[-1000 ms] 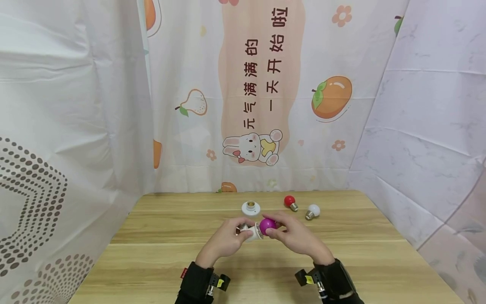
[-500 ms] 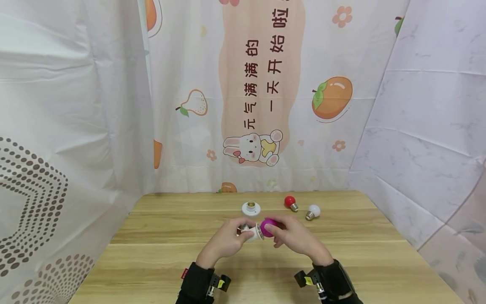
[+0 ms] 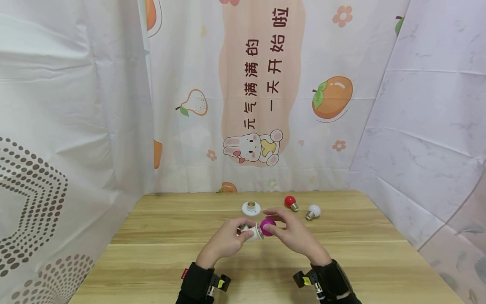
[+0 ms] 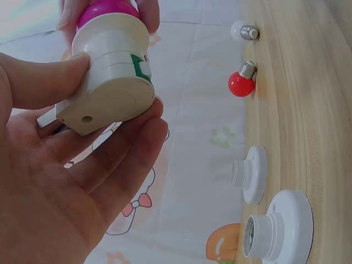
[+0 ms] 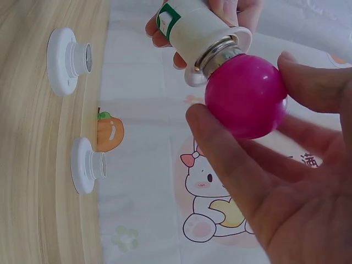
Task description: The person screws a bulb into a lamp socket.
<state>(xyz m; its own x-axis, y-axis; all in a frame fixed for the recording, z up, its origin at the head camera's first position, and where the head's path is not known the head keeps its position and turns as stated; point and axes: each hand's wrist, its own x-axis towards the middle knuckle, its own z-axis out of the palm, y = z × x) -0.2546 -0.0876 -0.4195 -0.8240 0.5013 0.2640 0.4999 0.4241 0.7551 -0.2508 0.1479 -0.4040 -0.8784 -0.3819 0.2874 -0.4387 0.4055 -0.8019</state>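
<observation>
Thumb and fingers of the left hand (image 3: 226, 239) clamp a white switched lamp holder (image 4: 107, 82) above the wooden table (image 3: 152, 261). At its mouth sits the magenta globe bulb (image 5: 245, 96), its silver screw cap (image 5: 221, 55) partly exposed. The thumb of the right hand (image 3: 294, 236) touches the globe; its fingers spread apart around it. Good technique, I'd judge: holder still, axes aligned, short light twists, easing off if threads bind. Beyond lie a round lamp base (image 3: 251, 209), red bulb (image 3: 290, 201) and white bulb (image 3: 314, 209).

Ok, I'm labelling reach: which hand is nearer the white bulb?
Right. The right hand is in front and left of the white bulb; the left hand is farther left, past the magenta bulb.
</observation>
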